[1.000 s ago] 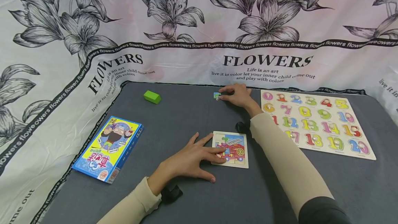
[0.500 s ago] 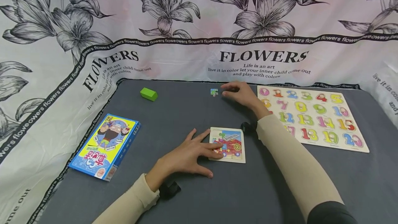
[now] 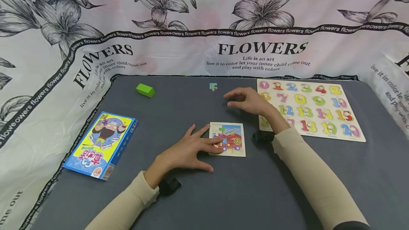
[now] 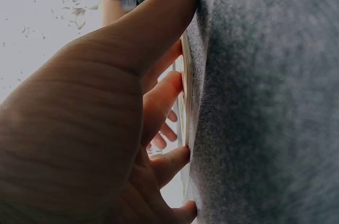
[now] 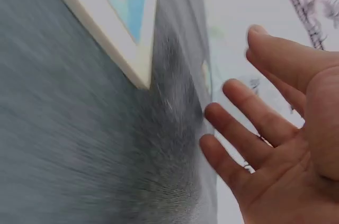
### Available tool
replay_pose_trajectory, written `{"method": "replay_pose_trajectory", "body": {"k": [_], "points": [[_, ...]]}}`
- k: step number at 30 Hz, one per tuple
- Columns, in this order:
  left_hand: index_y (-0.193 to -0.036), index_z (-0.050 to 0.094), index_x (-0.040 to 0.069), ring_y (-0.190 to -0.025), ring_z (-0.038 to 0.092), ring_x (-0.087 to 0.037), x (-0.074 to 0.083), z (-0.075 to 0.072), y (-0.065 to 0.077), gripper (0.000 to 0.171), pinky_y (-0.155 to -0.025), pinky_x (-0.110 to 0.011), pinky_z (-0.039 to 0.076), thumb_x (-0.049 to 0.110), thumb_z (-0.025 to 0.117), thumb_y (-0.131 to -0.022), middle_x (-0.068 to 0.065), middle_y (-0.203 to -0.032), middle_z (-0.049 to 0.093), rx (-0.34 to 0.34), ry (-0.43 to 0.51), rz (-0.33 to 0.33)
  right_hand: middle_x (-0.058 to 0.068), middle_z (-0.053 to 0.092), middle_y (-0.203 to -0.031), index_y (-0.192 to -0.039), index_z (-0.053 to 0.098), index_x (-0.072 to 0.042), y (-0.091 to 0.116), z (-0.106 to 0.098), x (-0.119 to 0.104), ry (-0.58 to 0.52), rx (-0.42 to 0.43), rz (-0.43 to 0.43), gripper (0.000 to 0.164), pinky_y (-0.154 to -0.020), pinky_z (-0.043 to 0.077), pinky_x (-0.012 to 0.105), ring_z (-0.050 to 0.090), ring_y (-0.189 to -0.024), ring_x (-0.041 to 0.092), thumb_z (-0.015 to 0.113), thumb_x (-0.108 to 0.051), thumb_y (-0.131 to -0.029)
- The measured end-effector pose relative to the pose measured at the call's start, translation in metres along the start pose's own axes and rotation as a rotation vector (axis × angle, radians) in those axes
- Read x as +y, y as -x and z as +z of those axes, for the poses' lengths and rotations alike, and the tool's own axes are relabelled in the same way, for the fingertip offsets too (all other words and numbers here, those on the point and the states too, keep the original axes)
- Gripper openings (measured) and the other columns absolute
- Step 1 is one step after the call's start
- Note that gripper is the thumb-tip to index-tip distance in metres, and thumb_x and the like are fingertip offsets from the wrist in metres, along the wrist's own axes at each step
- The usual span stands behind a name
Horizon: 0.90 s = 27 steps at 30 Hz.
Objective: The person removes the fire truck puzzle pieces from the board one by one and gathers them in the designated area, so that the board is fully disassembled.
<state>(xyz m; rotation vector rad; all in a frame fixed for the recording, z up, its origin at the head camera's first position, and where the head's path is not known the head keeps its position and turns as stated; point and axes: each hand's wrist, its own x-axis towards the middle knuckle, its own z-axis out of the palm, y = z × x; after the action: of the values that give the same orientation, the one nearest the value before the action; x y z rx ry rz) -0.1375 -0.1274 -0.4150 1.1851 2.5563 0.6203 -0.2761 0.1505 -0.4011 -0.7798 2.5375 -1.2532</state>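
Observation:
A small framed jigsaw puzzle (image 3: 234, 141) with a red fire truck lies on the grey table in the head view. My left hand (image 3: 185, 151) has its fingers spread, two of them resting on the puzzle's left side. In the left wrist view its fingertips meet the pale puzzle edge (image 4: 186, 91). My right hand (image 3: 249, 100) is above the table behind the puzzle, holding nothing; its fingers are loosely extended in the right wrist view. A loose blue-and-green jigsaw piece (image 3: 213, 87) lies farther back, left of the right hand's fingertips.
At the right lies a wooden number board (image 3: 322, 111), its left part behind my right hand and wrist. A green block (image 3: 145, 90) sits at the back left. Nearer on the left is a blue-and-yellow box (image 3: 102, 144). Flower-printed cloth (image 3: 179, 52) hangs behind the table.
My right hand has let go of the jigsaw piece and drawn back toward the right and nearer the puzzle. The left hand keeps its place on the puzzle. The head view has shifted slightly.

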Motion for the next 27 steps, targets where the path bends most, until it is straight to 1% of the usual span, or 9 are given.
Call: {"method": "replay_pose_trajectory", "body": {"k": [2,6,12,20,24,27], "points": [[-0.14,0.062,0.036,-0.16,0.009,-0.033,-0.001,0.0,0.0,0.065,-0.121,-0.072,0.001,0.055,0.08,-0.081,0.014,-0.16,0.042,0.0,0.0,0.001,0.013,0.068,-0.131,-0.128,0.07,-0.008,0.009,0.004,-0.002,0.01,-0.026,-0.026,0.034,-0.107,0.048,0.052,0.063,-0.124,0.032,0.073,-0.017,-0.095],[-0.14,0.062,0.036,-0.16,0.009,-0.034,-0.002,0.0,-0.001,0.065,-0.12,-0.073,0.001,0.055,0.08,-0.081,0.014,-0.16,0.042,0.002,-0.005,0.006,0.01,0.068,-0.129,-0.124,0.072,-0.009,0.026,0.012,-0.006,0.011,-0.049,-0.073,0.031,-0.105,0.047,0.052,0.06,-0.122,0.029,0.075,-0.016,-0.094],[-0.141,0.062,0.036,-0.16,0.01,-0.035,-0.001,0.0,-0.001,0.064,-0.12,-0.073,0.002,0.054,0.08,-0.082,0.013,-0.16,0.042,0.001,-0.007,0.009,0.01,0.067,-0.129,-0.122,0.074,-0.01,0.046,0.02,-0.011,0.071,-0.077,-0.116,0.03,-0.106,0.038,0.054,0.053,-0.123,0.029,0.076,-0.014,-0.091],[-0.142,0.061,0.035,-0.16,0.009,-0.036,-0.001,-0.002,0.001,0.065,-0.12,-0.073,0.001,0.055,0.079,-0.083,0.012,-0.161,0.041,-0.011,-0.011,-0.002,0.014,0.062,-0.134,-0.119,0.076,-0.017,0.053,0.03,-0.02,0.196,-0.116,-0.132,0.028,-0.092,0.029,0.051,0.046,-0.119,0.031,0.072,-0.012,-0.092],[-0.142,0.061,0.034,-0.16,0.01,-0.036,-0.001,-0.002,0.0,0.065,-0.121,-0.073,0.001,0.054,0.079,-0.083,0.011,-0.161,0.041,-0.013,0.002,-0.003,0.014,0.061,-0.134,-0.119,0.076,-0.019,0.055,0.033,-0.021,0.242,-0.122,-0.147,0.03,-0.091,0.028,0.052,0.045,-0.118,0.032,0.069,-0.009,-0.092],[-0.142,0.061,0.035,-0.16,0.01,-0.036,-0.001,-0.001,-0.001,0.065,-0.121,-0.072,0.001,0.054,0.079,-0.083,0.012,-0.161,0.041,-0.013,0.006,-0.002,0.013,0.061,-0.133,-0.119,0.076,-0.02,0.056,0.034,-0.018,0.25,-0.118,-0.151,0.031,-0.09,0.028,0.05,0.045,-0.116,0.031,0.069,-0.008,-0.091]]}}
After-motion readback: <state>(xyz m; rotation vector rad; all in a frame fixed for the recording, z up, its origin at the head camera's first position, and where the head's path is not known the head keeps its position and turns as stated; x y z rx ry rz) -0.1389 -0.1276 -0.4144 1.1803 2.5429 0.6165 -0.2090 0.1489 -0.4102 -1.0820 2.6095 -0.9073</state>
